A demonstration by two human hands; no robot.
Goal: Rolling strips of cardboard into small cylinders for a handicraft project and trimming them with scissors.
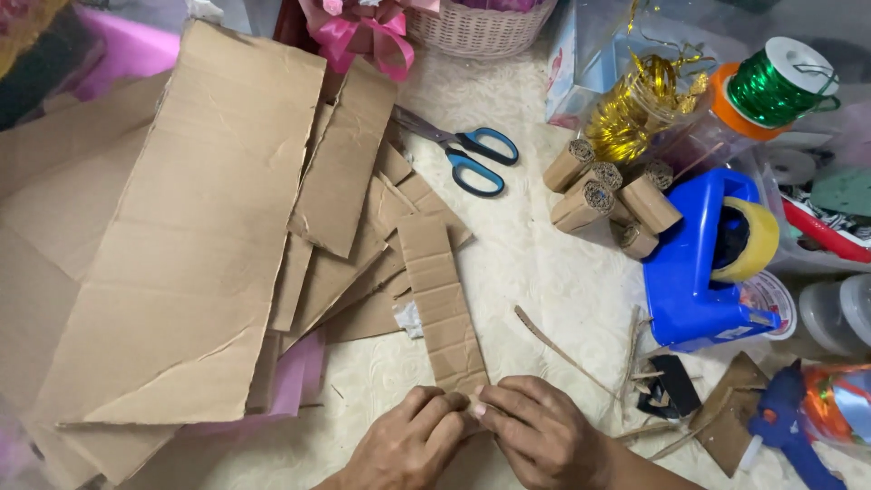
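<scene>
Left hand [413, 436] and right hand [535, 426] pinch cardboard strip [442, 304] end — apparently rolling it.

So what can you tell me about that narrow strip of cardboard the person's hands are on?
The cardboard strip is a long, narrow piece of plain brown corrugated board with crosswise creases. It lies flat on the pale patterned table cover, its far end resting on the pile of bigger cardboard pieces. Its near end is pinched between the left hand and the right hand, fingertips meeting at the edge, which seems to be curling up there.
</scene>
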